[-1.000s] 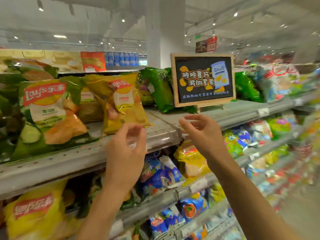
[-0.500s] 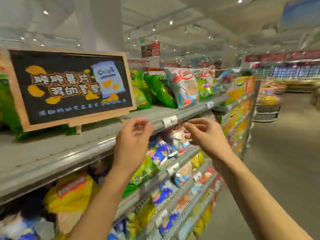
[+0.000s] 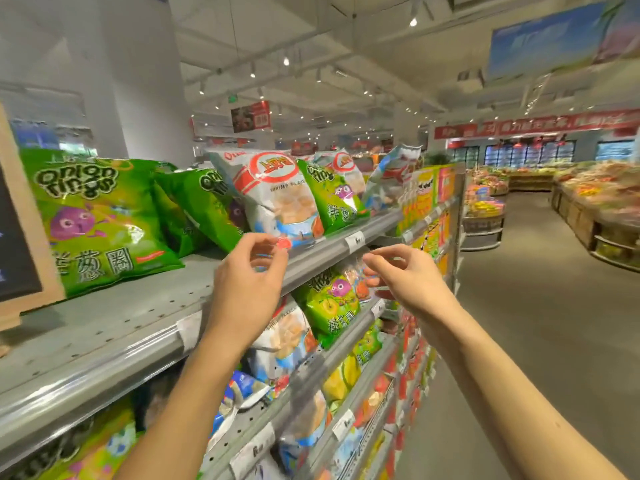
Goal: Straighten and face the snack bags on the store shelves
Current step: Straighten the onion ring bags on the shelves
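Green onion-ring bags [image 3: 93, 216] lay tilted back on the grey top shelf [image 3: 114, 327], the nearest one leaning just beside a wood-framed chalkboard sign [image 3: 17, 237] at the far left. Further along the same shelf we saw a white shrimp-flake bag [image 3: 277, 192] standing up between green bags, its lower edge close to the shelf's front rail. Our left hand [image 3: 246, 292] was raised in front of that rail, just below the white bag, thumb and forefinger curled toward each other; we could not tell whether they pinched anything, and they seemed not to touch the bag. Our right hand [image 3: 408, 275] hovered beside it, fingers loosely bent and spread, holding nothing, in front of the second shelf [image 3: 349, 337]. On that second shelf another green bag [image 3: 332, 303] leaned outward over the rail. Lower shelves held more bags in blue, yellow and white, blurred. To the right ran a grey floor [image 3: 540, 306] with produce bins [image 3: 595, 209] well apart from us.
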Available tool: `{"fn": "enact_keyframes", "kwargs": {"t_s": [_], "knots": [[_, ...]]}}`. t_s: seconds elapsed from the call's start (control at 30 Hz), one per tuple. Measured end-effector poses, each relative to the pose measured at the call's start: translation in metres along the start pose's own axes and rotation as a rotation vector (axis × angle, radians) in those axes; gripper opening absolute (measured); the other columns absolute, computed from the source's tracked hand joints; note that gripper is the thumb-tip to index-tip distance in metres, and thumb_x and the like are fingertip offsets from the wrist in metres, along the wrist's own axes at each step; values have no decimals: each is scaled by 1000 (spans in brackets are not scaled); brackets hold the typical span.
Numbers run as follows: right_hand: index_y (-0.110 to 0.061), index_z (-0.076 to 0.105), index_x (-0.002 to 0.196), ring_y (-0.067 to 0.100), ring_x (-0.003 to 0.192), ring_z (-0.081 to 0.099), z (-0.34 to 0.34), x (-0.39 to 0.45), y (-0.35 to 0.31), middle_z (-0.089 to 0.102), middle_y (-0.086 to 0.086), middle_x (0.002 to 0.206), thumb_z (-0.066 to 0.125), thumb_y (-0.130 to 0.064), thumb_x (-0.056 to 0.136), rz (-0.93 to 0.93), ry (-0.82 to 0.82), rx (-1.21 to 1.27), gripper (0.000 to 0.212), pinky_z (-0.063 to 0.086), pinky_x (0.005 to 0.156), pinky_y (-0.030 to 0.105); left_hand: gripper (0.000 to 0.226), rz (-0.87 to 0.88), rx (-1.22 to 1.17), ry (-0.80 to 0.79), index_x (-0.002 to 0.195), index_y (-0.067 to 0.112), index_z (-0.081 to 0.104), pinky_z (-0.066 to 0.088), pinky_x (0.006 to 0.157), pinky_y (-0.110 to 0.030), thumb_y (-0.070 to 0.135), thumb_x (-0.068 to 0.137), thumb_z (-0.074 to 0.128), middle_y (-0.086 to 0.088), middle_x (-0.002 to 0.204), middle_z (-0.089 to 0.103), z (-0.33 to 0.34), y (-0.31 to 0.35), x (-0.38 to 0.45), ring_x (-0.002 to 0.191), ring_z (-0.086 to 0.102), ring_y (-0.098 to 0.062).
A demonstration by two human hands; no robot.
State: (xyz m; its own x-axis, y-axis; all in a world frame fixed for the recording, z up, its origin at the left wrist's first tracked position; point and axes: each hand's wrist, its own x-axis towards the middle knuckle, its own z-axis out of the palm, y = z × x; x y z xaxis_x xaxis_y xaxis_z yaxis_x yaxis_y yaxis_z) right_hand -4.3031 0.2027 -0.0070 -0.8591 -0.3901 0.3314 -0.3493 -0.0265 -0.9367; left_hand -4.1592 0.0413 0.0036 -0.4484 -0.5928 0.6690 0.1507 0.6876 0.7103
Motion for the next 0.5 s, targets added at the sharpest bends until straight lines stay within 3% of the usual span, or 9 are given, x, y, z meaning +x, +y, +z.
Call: {"fn": "enact_keyframes", "kwargs": {"t_s": [0.03,0.17,0.27,0.37,0.5], "knots": [[-14,71,97,16,68,67,0,20,4,75,9,83,73,-24,92,4,-1,5,12,55,69,37,7,22,47,23,96,30,65,48,72,-8,27,91,70,9,95,70,9,-3,12,84,63,5],[-10,71,105,19,72,67,5,98,17,75,10,88,75,-27,90,-9,-19,-35,23,55,75,41,22,73,221,169,110,20,63,53,86,-43,29,90,66,-1,107,62,37,-6,54,98,61,-22],[-14,71,108,17,78,68,6,144,30,76,5,93,76,-34,89,-65,-2,-88,27,54,75,35,45,63,311,268,125,17,56,41,104,-41,31,85,71,-6,123,50,52,-9,77,119,48,-25],[-24,68,109,9,85,68,5,180,40,73,-7,94,75,-42,88,-113,10,-190,29,53,73,31,71,-19,370,314,138,18,41,34,110,-43,41,79,72,-6,137,37,61,-17,91,131,35,-24],[-17,63,125,15,97,66,12,231,45,71,1,108,75,-46,88,-143,-3,-227,48,51,87,35,89,-119,329,338,147,21,28,41,107,-49,47,76,74,-8,143,41,68,-29,100,130,45,-30]]}}
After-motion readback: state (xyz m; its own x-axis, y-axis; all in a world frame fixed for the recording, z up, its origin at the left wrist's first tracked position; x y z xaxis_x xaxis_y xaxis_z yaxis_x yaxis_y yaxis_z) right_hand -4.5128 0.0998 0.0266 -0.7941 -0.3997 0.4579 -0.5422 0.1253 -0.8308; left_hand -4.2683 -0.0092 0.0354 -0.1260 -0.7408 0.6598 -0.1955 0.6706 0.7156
